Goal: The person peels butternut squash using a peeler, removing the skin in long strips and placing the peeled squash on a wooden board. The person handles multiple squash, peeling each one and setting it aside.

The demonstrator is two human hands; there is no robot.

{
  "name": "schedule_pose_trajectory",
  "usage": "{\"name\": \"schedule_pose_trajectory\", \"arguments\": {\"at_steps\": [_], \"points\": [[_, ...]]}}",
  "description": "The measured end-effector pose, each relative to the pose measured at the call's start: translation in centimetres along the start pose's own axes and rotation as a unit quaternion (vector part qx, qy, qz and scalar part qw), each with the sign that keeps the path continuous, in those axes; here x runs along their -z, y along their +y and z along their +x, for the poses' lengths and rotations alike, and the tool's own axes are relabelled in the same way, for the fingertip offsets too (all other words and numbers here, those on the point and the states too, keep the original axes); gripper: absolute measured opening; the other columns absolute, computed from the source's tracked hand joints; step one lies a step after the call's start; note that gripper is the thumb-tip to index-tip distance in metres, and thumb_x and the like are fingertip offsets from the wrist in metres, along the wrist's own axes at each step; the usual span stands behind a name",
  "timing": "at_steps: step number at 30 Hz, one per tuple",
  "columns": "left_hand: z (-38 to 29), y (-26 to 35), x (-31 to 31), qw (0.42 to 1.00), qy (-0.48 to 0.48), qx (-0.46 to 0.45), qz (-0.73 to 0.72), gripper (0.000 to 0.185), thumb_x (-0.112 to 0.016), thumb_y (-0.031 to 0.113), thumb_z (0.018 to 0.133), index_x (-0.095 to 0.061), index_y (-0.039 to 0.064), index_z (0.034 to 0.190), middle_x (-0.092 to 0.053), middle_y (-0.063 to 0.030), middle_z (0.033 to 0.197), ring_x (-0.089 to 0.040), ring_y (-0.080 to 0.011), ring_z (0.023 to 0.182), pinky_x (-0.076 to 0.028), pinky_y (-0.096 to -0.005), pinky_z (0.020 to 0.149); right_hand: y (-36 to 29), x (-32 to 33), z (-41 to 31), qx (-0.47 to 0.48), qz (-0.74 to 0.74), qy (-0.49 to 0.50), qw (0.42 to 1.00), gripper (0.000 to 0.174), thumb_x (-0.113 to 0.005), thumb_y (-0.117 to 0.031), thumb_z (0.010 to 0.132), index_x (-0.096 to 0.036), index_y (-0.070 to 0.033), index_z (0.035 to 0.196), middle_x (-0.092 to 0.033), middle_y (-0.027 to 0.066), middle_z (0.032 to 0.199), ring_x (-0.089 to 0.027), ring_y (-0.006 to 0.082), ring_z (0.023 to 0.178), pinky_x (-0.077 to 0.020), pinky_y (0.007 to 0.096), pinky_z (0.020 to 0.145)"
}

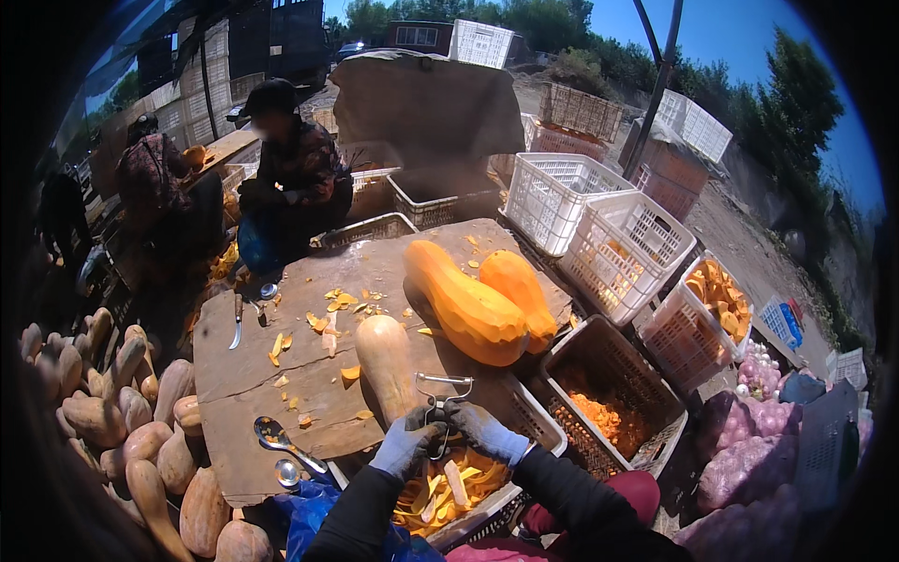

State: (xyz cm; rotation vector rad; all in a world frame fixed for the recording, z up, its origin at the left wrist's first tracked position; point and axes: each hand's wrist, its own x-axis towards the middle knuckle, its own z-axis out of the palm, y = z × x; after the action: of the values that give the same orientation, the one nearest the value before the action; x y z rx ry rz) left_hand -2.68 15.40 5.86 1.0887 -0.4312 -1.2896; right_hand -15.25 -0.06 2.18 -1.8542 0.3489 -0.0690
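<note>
Both my hands wear light gloves with dark palms. My left hand (414,437) and my right hand (484,426) meet around a wide metal peeler (444,379), its blade end pointing away from me. Just beyond them an unpeeled butternut squash (383,355) lies on the wooden board (316,414). Two peeled orange squashes (467,309) rest side by side farther back. A large metal spoon (281,439) lies at the near left, and a curved knife with a wooden handle (237,323) at the far left. Below my hands, a crate holds squash peelings (449,492).
Unpeeled squashes (147,442) are heaped at the left. A dark crate (660,414) with orange pulp stands right of the board, near white crates (632,246) and mesh bags of garlic (748,464). Another person (298,161) sits beyond the board, with a second person (154,168) behind.
</note>
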Motion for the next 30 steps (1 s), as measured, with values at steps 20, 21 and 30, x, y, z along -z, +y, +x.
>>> {"name": "schedule_pose_trajectory", "arguments": {"at_steps": [20, 21, 30], "points": [[2.4, 0.1, 1.0, 0.988, 0.134, -0.052, -0.058, 0.031, -0.065, 0.005, 0.092, -0.055, 0.004, 0.121, -0.069, -0.0133, 0.103, -0.069, -0.0242, 0.073, -0.06, -0.0345, 0.066, -7.7, 22.8, 9.4, -0.003, -0.04, 0.422, 0.906, 0.073, -0.062, -0.024, 0.098, -0.028, -0.009, 0.161, -0.069, 0.0155, 0.095, -0.066, 0.0211, 0.078, -0.0532, 0.0339, 0.068], [2.5, 0.0, 1.3, 0.986, 0.145, -0.053, -0.064, 0.03, -0.064, 0.006, 0.092, -0.055, 0.004, 0.121, -0.069, -0.0131, 0.103, -0.069, -0.0249, 0.073, -0.06, -0.035, 0.066, -8.8, 21.9, 9.2, -0.032, -0.04, 0.423, 0.905, 0.073, -0.062, -0.018, 0.099, -0.026, -0.012, 0.162, -0.066, 0.0108, 0.098, -0.061, 0.0165, 0.078, -0.0513, 0.0289, 0.064], [3.4, -1.5, 4.6, 0.94, 0.215, -0.163, -0.21, 0.024, -0.051, 0.019, 0.105, -0.057, 0.013, 0.128, -0.067, -0.0113, 0.113, -0.067, -0.0249, 0.101, -0.057, -0.0421, 0.082, -20.1, 0.4, 1.9, 0.323, -0.392, -0.017, 0.861, 0.053, -0.069, -0.025, 0.091, -0.053, -0.005, 0.137, -0.069, 0.0175, 0.101, -0.07, 0.0363, 0.094, -0.0556, 0.044, 0.081]]}}
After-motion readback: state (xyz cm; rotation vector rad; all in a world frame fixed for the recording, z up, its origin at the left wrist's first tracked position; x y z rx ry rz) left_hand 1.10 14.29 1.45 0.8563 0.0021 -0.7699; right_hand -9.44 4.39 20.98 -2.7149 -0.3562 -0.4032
